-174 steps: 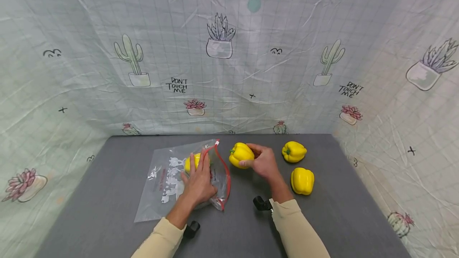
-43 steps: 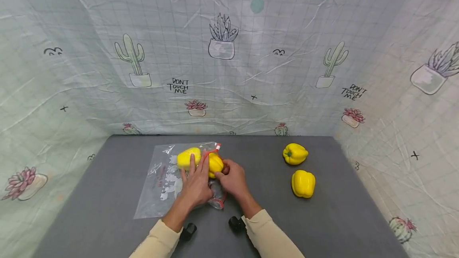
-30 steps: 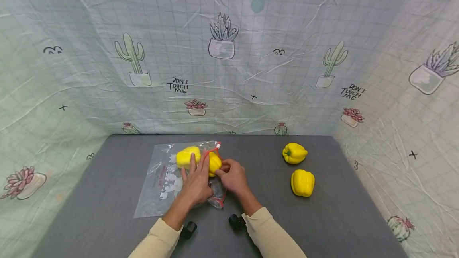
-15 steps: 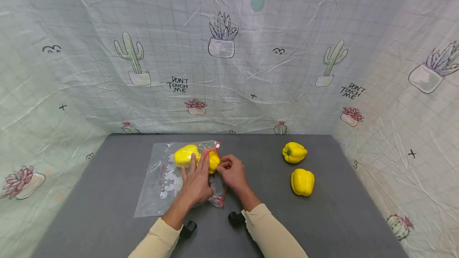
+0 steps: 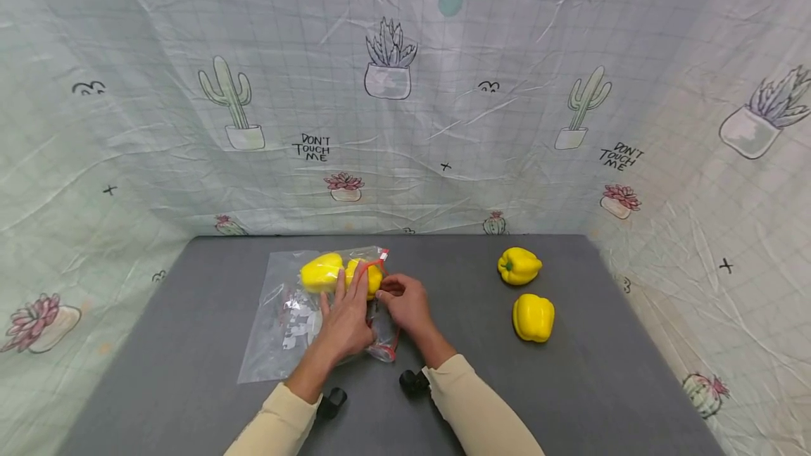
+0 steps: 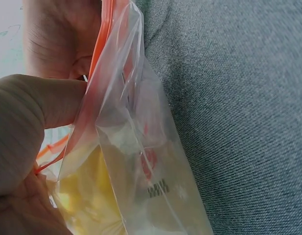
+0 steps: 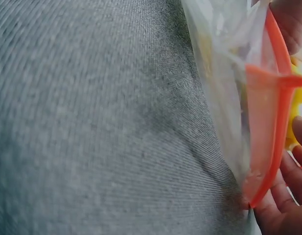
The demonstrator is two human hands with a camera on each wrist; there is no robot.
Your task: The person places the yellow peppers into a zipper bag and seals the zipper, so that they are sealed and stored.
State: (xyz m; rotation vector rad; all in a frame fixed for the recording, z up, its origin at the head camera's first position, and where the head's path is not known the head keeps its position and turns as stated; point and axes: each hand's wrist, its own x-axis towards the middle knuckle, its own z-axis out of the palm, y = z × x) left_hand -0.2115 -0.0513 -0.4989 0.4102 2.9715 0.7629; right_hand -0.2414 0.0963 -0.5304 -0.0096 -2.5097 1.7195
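Observation:
A clear zip bag (image 5: 288, 333) with a red rim (image 5: 374, 264) lies on the grey table (image 5: 570, 385). Two yellow peppers (image 5: 319, 273) (image 5: 365, 276) sit inside it near the mouth. My left hand (image 5: 345, 315) lies on the bag. In the left wrist view its thumb (image 6: 23, 112) pinches the red rim (image 6: 99, 44), with yellow pepper (image 6: 87, 196) showing through the plastic. My right hand (image 5: 399, 298) is at the bag's mouth, fingers bent against the nearer pepper. The right wrist view shows the red rim (image 7: 275, 122) beside my fingers (image 7: 288, 210); any grip on it is hidden.
Two more yellow peppers (image 5: 519, 264) (image 5: 533, 317) lie loose on the right half of the table. A cloth backdrop printed with cacti (image 5: 386, 90) closes in the back and both sides. Bare grey table lies left of the bag and along the front edge.
Since 5.8 s ago my right hand has carried a pepper into the bag's mouth. Over the last second that pepper slid further left inside, beside the first one. My left hand has stayed put.

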